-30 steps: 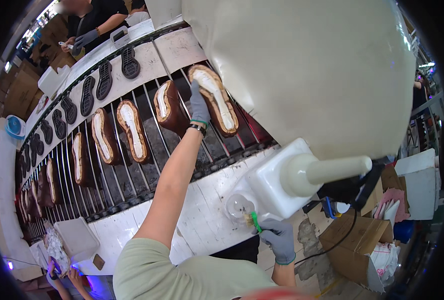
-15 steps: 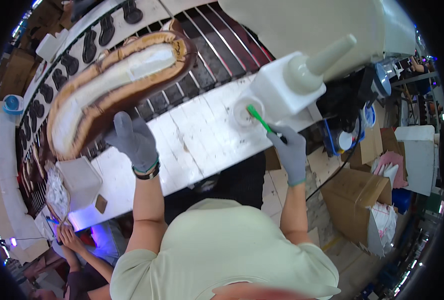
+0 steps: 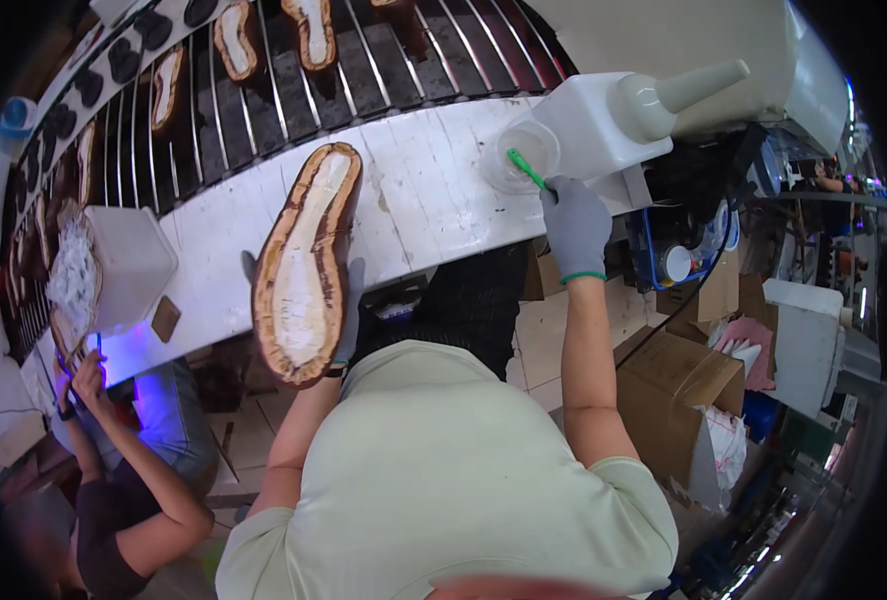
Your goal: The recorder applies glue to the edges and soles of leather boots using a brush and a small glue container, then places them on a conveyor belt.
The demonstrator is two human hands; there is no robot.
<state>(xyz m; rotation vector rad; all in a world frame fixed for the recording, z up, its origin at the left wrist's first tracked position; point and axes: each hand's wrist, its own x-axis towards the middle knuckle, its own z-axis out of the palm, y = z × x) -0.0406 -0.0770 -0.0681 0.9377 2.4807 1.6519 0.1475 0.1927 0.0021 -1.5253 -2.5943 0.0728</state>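
A brown shoe upper (image 3: 316, 230), bottom side up with a pale insole inside its folded tan edge, rests in my left hand (image 3: 354, 305) near the table's front edge. My grey-gloved fingers show on both sides of it; the palm is hidden beneath. My right hand (image 3: 576, 225), also gloved in grey, pinches the green handle of a small brush (image 3: 526, 168). The brush's tip is down in a translucent cup (image 3: 497, 178), which stands beside a white squeeze bottle (image 3: 604, 125) with a long nozzle lying tilted over the table.
Beyond the white table (image 3: 414, 215) runs a rack of metal rollers (image 3: 354, 60) carrying more shoe uppers (image 3: 234, 40) and black soles (image 3: 124, 60). At left are a white bin (image 3: 139, 265) and a co-worker's hands (image 3: 89, 380). A cardboard box (image 3: 669, 390) sits on the floor at right.
My left hand has taken the shoe upper from over the rollers and brought it nearer, in front of my body. The brush stays in the cup, its handle still in my right hand.
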